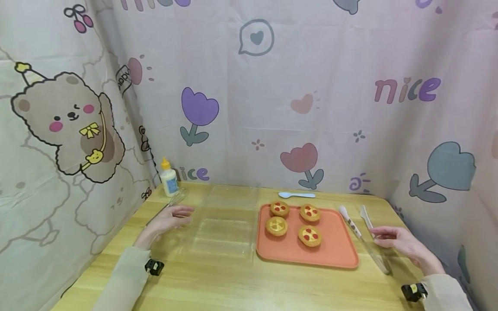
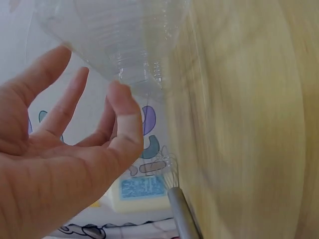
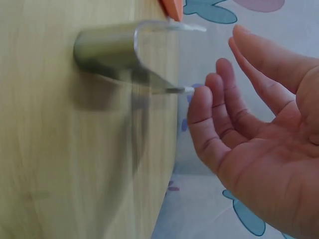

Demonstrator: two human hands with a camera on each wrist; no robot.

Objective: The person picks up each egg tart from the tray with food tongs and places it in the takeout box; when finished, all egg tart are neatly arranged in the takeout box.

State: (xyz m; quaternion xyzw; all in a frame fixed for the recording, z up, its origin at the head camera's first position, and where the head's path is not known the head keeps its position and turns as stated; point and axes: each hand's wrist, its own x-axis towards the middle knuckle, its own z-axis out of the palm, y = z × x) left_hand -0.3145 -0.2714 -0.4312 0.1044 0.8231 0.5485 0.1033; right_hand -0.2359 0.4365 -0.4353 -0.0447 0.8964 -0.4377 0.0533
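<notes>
My right hand is beside a pair of metal tongs with white tips, thumb and fingers apart around nothing. In the head view its fingertips overlap one tong arm; whether they touch, I cannot tell. The tongs' bent end faces the right wrist camera. At the left, my left hand hovers with loosely bent fingers between a wire whisk and a clear plastic box with its lid raised. The box stands just past those fingertips in the left wrist view.
An orange tray bears several small tarts, such as a red-dotted tart and a plain yellow tart. Behind it lies a light blue spoon. A white bottle with a yellow cap stands at the back left, before a printed curtain.
</notes>
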